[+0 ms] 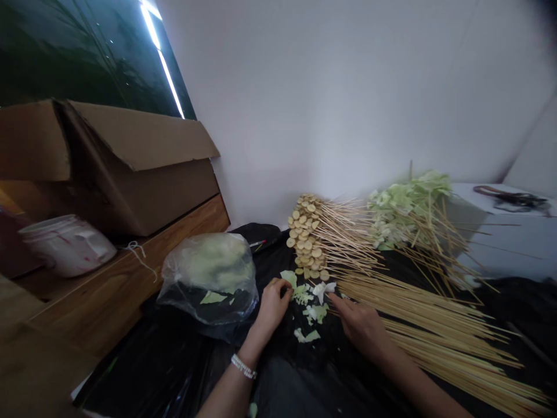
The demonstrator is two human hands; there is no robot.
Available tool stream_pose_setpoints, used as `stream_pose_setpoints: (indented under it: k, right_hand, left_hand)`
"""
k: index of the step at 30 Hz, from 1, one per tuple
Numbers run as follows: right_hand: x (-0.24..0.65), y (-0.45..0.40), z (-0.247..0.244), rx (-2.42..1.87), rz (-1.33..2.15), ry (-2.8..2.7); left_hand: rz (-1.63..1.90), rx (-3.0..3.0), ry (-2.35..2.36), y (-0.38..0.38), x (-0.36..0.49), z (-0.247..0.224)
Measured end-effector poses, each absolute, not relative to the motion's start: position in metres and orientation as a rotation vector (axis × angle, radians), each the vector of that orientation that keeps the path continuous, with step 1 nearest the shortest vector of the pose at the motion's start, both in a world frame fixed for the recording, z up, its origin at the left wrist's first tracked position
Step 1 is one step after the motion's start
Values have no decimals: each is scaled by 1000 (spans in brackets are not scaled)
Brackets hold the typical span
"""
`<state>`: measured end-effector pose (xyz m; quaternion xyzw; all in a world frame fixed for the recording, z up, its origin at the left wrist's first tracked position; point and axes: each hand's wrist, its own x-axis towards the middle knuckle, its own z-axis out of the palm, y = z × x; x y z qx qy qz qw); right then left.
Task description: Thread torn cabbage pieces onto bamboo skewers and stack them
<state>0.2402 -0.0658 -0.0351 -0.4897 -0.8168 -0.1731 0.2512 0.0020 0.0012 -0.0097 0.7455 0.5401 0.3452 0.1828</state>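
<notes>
- Surface: black plastic sheet (300, 377) spread over a table, wrinkled, running off toward the right.
- Room: white wall (348, 98) ahead. Wooden ledge (130, 278) at left holds a cardboard box (143, 197) with flaps open and a stained white plastic bucket (65, 247). White surface (500, 255) at far right has a dark cable (513, 198) on it.
- On the sheet: clear plastic bag (209, 278) of pale green cabbage, a loose pile of bamboo skewers (435, 325), a stack of skewered round yellow slices (307, 238), a heap of skewered cabbage (409, 209).
- Cabbage pieces (307, 305) lie scattered between the hands, just below the yellow slices.
- Left hand (272, 305): wrist raised off the sheet, beaded bracelet (243, 367) on wrist, fingers (282, 285) curled inward at the cabbage pieces. Grasp: cannot tell.
- Right hand (359, 325): reaching in from lower right, index finger (337, 301) extended just beside a white cabbage piece. Grasp: cannot tell.
</notes>
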Motion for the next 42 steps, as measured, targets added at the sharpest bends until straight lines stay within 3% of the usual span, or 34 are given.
stream_pose_setpoints:
  k: [7, 15, 32, 36, 42]
  right_hand:
    - [240, -65, -37, -1342, -488, -2228]
    - [240, -66, -35, -1316, -454, -2229]
    - [239, -66, -38, -1332, -445, -2232]
    - [238, -67, -36, -1338, -406, -2244]
    - [239, -67, -36, -1327, -420, -2241]
  left_hand:
    - [663, 2142, 1718, 1, 4, -17]
    - [980, 2116, 1528, 7, 2, -14]
    - [799, 2309, 1464, 8, 4, -33]
    - [905, 2296, 1399, 8, 4, -30]
    - [1340, 1855, 1543, 7, 3, -13]
